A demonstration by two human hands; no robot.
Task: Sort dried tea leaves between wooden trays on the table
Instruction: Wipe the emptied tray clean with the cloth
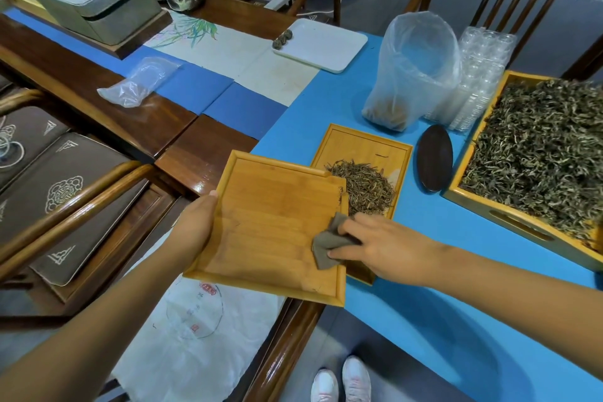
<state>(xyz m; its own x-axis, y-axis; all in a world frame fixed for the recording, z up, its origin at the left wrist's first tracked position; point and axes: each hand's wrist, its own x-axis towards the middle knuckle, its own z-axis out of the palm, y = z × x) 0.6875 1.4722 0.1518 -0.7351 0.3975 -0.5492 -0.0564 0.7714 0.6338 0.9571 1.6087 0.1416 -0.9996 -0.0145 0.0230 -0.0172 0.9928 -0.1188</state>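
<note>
My left hand [195, 225] grips the left edge of an empty square wooden tray [270, 222], held tilted above the table's corner. My right hand [381, 248] presses a small grey-brown cloth [329, 245] onto that tray's right side. Behind it lies a second small wooden tray [365, 147] with a pile of thin golden-brown tea leaves [365, 189]; the held tray covers its near left part. At the far right stands a large wooden tray [473, 202] heaped with darker dried tea leaves [538, 153].
On the blue table cover [424, 303] stand a dark oval dish [435, 161], a clear plastic bag [414, 68] with some leaves at its bottom, stacked clear plastic cups [479, 75] and a white tray [323, 44] with tea balls. Wooden chairs flank the table.
</note>
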